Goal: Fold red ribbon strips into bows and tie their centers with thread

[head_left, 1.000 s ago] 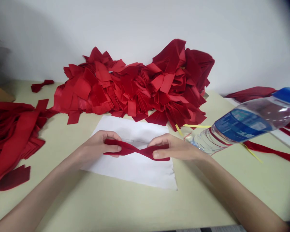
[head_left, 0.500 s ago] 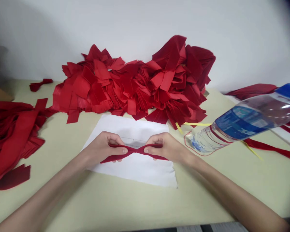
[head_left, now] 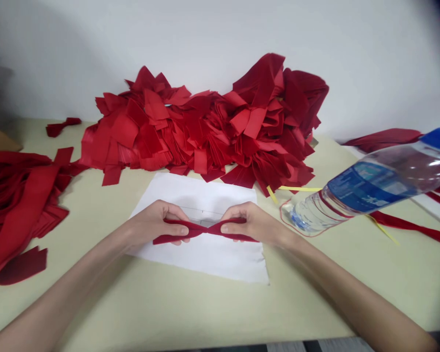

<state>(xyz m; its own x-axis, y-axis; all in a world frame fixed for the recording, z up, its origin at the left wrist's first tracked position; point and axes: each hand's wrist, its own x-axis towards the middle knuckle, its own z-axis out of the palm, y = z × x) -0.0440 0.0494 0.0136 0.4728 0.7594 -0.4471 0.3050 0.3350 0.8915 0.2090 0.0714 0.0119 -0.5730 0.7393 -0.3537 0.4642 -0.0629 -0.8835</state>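
Between my two hands stretches a red fabric bow (head_left: 201, 230), narrow and pinched at its middle. My left hand (head_left: 163, 223) grips its left wing, thumb on top and fingers beneath. On the other wing, my right hand (head_left: 244, 222) has the same thumb-over-fingers hold. Under the bow lies a white sheet of paper (head_left: 209, 261) with thin drawn lines, partly covered by my hands. The fingertips below the fabric are mostly hidden.
A large heap of red fabric pieces (head_left: 201, 132) lies against the wall. More red strips (head_left: 25, 195) are at left, near a small red bow (head_left: 62, 127). At right stands a tilted-looking water bottle (head_left: 370, 183) with yellow strips (head_left: 300, 188) beside it.
My left thumb has slid slightly left, away from the bow's pinched middle. Both hands keep hold of the bow, and the rest looks nearly the same.
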